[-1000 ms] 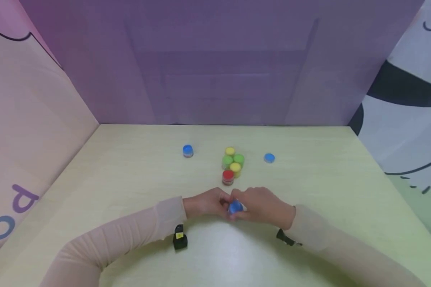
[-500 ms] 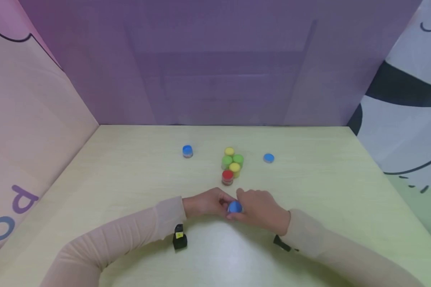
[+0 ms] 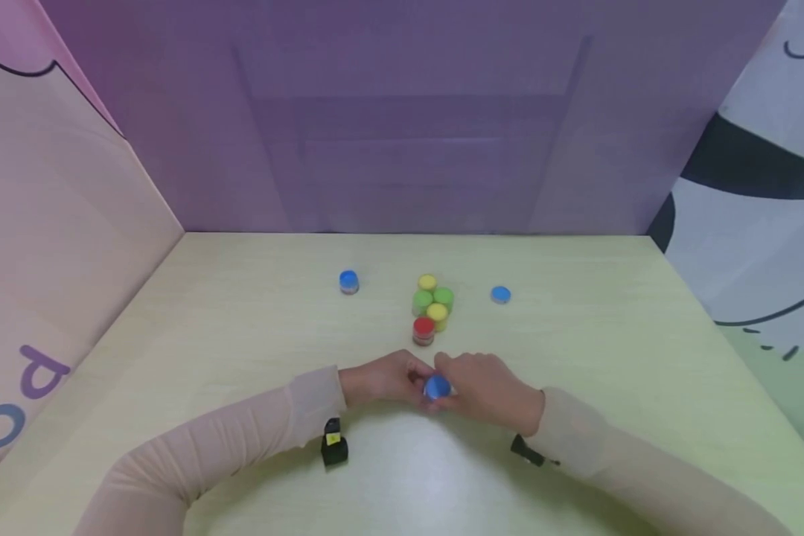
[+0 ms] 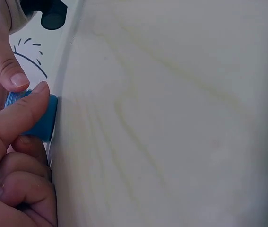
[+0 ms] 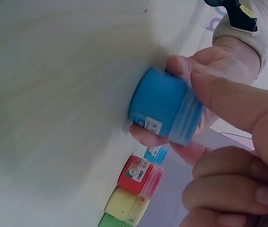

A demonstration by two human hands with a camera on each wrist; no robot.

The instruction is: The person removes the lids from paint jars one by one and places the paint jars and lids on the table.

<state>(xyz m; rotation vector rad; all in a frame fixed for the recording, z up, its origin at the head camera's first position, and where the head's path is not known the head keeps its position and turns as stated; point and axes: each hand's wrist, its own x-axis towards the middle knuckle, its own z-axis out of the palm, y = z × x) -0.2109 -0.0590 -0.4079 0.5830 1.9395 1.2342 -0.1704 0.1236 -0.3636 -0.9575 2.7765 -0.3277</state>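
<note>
Both hands meet around a small blue jar [image 3: 438,387] near the middle of the table. In the right wrist view the jar [image 5: 157,99] has a blue body with a small label and a clear ridged end. My left hand [image 3: 390,380] grips the blue body between thumb and fingers. The thumb and forefinger of my right hand [image 3: 492,388] pinch the clear ridged end from the other side, and its other fingers curl in. Just beyond the hands stands a red jar [image 3: 423,331], in front of yellow jars [image 3: 437,314] and green jars [image 3: 423,301].
At the back left of the pale table [image 3: 254,313] stands another blue jar [image 3: 349,282]. A low blue round piece [image 3: 501,295] lies at the back right. A purple panel [image 3: 409,119] closes the back, with printed panels on both sides.
My right hand drew slightly right, its forefinger lifting off the jar, then came back with its fingers against the rim. My left hand stays in place, holding the jar.
</note>
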